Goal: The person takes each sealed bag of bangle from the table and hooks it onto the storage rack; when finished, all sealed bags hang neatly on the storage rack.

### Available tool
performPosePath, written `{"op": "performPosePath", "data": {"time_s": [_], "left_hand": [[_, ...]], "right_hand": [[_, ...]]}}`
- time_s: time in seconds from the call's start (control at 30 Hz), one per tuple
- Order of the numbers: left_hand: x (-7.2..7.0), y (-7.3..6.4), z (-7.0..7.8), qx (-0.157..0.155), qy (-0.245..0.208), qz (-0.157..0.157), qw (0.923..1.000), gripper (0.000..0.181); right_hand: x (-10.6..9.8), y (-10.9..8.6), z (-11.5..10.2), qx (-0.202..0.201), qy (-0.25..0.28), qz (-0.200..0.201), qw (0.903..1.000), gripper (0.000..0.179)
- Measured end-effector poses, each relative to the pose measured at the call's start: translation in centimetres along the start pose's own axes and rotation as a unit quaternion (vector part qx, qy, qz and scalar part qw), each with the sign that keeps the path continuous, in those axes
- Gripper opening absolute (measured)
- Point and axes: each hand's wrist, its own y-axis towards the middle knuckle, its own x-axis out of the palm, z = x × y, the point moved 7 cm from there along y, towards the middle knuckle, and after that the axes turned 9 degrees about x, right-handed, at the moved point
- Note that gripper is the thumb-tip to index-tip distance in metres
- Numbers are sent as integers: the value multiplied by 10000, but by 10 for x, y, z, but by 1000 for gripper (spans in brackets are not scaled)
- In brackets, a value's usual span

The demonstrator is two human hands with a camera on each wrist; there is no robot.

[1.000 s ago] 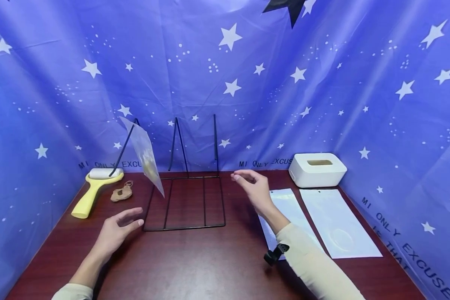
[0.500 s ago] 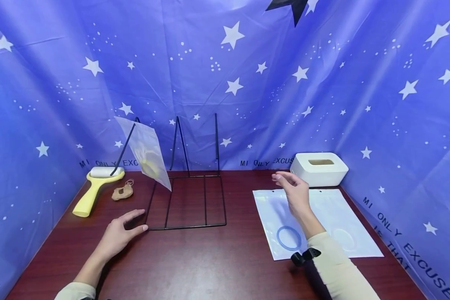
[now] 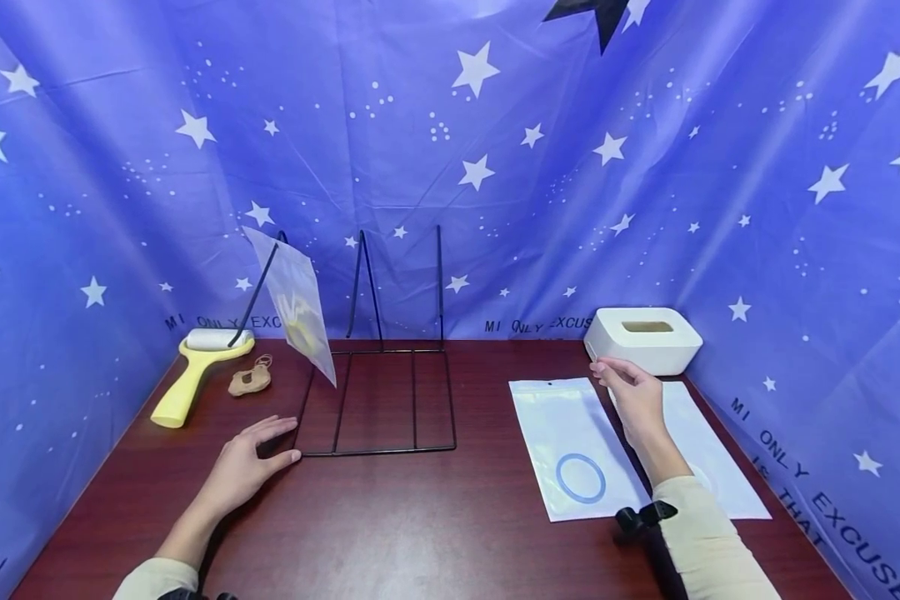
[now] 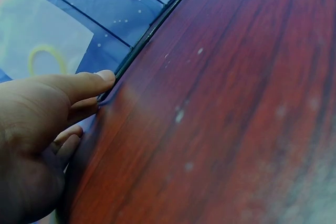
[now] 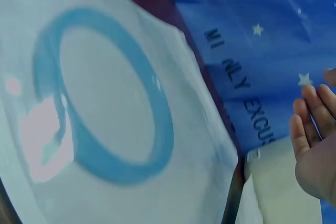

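My left hand (image 3: 240, 467) touches the front left corner of a black wire rack (image 3: 378, 452), thumb and fingertips at the bars. A clear zip bag (image 3: 292, 287) with a yellow ring inside hangs from the rack's left prong. My right hand (image 3: 637, 406) is over the bags at the right, with fingers loosely bent and nothing in them. Below it lies a white-backed zip bag (image 3: 540, 417) holding a blue ring (image 5: 157, 98). A second flat bag (image 3: 727, 450) lies farther right, partly covered by my arm.
A white tissue box (image 3: 607, 350) stands at the back right, just beyond my right hand. At the left lie a yellow-handled roller (image 3: 183, 392) and a small tan object with a loop (image 3: 251, 380). A blue star-printed curtain (image 3: 405, 150) encloses the table (image 3: 390, 533).
My right hand has moved right from near the rack to over the bags. My left hand has shifted slightly right, up to the rack's corner. The hanging bag has swung on its prong.
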Motion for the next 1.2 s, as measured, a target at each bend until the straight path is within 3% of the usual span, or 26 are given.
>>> {"op": "performPosePath", "data": {"time_s": [0.17, 0.37, 0.6, 0.7, 1.0, 1.2], "left_hand": [[0, 0, 0, 22, 26, 9, 10000, 53], [0, -1, 0, -14, 28, 4, 10000, 53], [0, -1, 0, -60, 15, -10, 10000, 53], [1, -1, 0, -56, 22, -1, 10000, 53], [1, -2, 1, -42, 22, 33, 10000, 52], [1, -1, 0, -41, 14, 37, 10000, 51]], "right_hand": [[-18, 11, 12, 275, -970, 230, 9946, 41], [-31, 23, 25, 664, -1541, 239, 9855, 46], [-31, 34, 36, 774, -2585, -61, 9629, 49], [-28, 35, 42, 924, -2721, -154, 9577, 48], [-24, 40, 54, 1093, -2765, -442, 9538, 47], [-24, 42, 60, 1007, -3064, -539, 9450, 44]]}}
